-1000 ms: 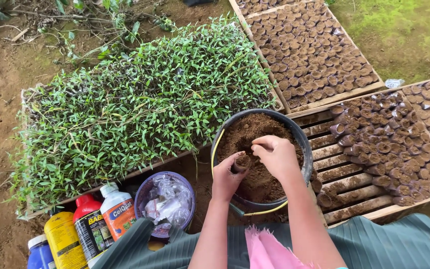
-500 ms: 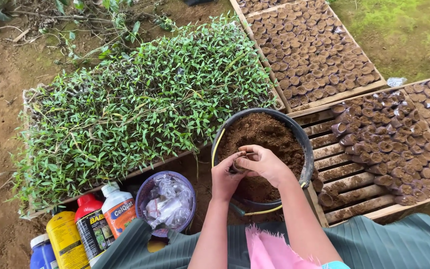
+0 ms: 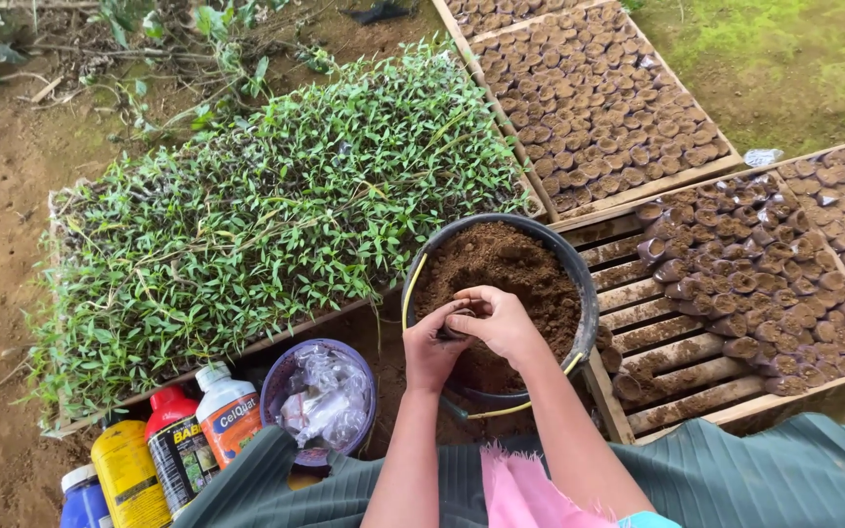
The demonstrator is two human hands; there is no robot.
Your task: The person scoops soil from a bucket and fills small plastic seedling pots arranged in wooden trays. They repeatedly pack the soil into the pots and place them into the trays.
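A black bucket [image 3: 579,276] full of brown soil [image 3: 506,264] stands in front of me. Both hands are over its near side. My left hand [image 3: 432,347] is cupped around a small dark soil-filled pot bag [image 3: 454,330], mostly hidden between the fingers. My right hand [image 3: 501,321] lies over the top of it, fingers curled and pressing down on the same bag. Both hands are dirty with soil.
A tray of green seedlings [image 3: 266,210] lies to the left. Wooden trays with several soil-filled bags [image 3: 599,98] [image 3: 784,254] lie behind and to the right. A purple bowl of clear plastic bags [image 3: 320,396] and coloured bottles [image 3: 173,450] stand at lower left.
Both hands have drawn back from the middle of the soil to the bucket's near side. The right hand has closed over the left, covering the small bag.
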